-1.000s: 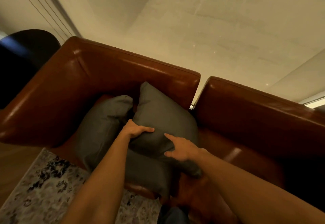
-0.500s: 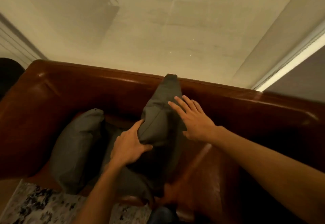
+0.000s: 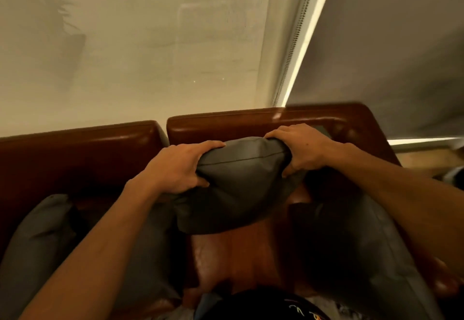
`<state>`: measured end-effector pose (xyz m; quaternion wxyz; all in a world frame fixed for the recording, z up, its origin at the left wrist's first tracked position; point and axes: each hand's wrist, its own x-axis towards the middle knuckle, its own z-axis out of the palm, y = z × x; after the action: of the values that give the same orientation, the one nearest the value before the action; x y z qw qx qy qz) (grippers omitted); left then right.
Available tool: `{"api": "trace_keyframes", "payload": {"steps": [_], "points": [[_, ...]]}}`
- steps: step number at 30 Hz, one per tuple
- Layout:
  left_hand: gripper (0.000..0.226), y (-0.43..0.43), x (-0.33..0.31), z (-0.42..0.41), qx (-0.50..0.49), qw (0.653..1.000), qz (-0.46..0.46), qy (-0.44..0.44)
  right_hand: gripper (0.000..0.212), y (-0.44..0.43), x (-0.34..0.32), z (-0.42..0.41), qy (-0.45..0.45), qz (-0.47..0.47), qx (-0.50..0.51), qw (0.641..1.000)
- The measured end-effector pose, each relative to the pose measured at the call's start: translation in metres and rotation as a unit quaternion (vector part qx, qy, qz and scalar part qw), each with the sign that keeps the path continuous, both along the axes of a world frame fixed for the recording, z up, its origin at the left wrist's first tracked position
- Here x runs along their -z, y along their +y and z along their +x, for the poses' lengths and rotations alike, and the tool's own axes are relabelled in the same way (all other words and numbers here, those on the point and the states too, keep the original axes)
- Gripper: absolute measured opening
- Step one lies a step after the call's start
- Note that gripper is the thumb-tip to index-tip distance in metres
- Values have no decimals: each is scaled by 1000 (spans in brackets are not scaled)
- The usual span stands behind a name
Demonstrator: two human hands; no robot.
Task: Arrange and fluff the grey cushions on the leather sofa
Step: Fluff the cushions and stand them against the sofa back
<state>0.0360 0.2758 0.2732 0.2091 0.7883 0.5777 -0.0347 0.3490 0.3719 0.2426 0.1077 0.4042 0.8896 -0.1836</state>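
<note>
A grey cushion [image 3: 238, 186] hangs in the air above the seat of the brown leather sofa [image 3: 238, 252]. My left hand [image 3: 180, 166] grips its upper left corner and my right hand [image 3: 301, 149] grips its upper right corner, both with fingers curled into the fabric. A second grey cushion [image 3: 37, 234] leans at the sofa's left end, partly behind my left forearm. Another grey cushion [image 3: 371, 257] lies in shadow at the right, under my right forearm.
The sofa backrest [image 3: 75, 149] is split by a narrow gap near the middle. Behind it hang a pale sheer blind [image 3: 150, 56] and a grey blind [image 3: 389, 43] with a lit slit between them. A patterned rug shows at the bottom edge.
The cushion has been lifted off the pile and carried right along the sofa. My right hand went from resting flat on it to gripping its corner. The view swung right.
</note>
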Motion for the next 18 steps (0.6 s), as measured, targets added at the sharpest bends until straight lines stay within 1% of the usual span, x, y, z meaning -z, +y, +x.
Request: {"api": "trace_keyframes", "payload": {"steps": [4, 9, 14, 18], "points": [[106, 39, 19, 61, 38, 999, 2, 14, 97, 8, 12, 66, 6, 33, 51, 998], [99, 79, 57, 123, 46, 999, 7, 18, 92, 25, 47, 125, 1, 42, 103, 994], [97, 102, 107, 157, 33, 999, 0, 21, 91, 43, 91, 154, -17, 28, 128, 991], [95, 110, 147, 170, 10, 999, -42, 21, 88, 55, 122, 157, -60, 3, 123, 991]]}}
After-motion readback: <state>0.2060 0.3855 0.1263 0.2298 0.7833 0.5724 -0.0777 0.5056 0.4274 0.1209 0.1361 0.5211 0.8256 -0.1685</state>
